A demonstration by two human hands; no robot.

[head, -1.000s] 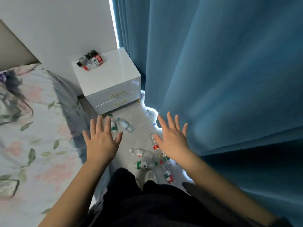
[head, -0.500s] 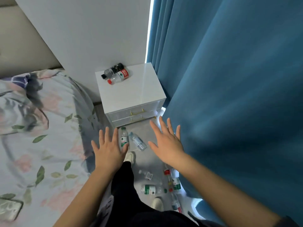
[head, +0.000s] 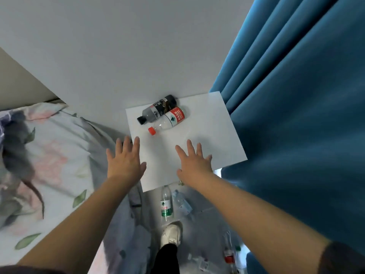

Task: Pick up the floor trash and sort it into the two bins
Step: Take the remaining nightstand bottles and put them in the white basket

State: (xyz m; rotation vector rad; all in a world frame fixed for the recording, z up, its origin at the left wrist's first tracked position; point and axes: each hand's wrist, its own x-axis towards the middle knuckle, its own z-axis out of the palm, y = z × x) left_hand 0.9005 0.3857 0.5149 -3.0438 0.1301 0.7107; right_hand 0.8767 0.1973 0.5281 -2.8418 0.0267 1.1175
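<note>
This is looking like a bedroom in a home. A bed (head: 49, 155) is taking up the left side, wearing pale bedding printed with pink flowers and green leaves. A beige headboard panel (head: 17, 82) is rising behind it against a plain white wall (head: 118, 46). A white nightstand (head: 205, 139) is sitting just beside the bed, backing onto the wall and carrying a dark bottle (head: 158, 109) and a red-capped bottle (head: 169, 120), both lying on their sides. Heavy blue curtains (head: 296, 115) are hanging down the right side. A light grey floor (head: 205, 234) is showing between bed and curtains, with a green-label bottle (head: 166, 204) lying on it.
</note>
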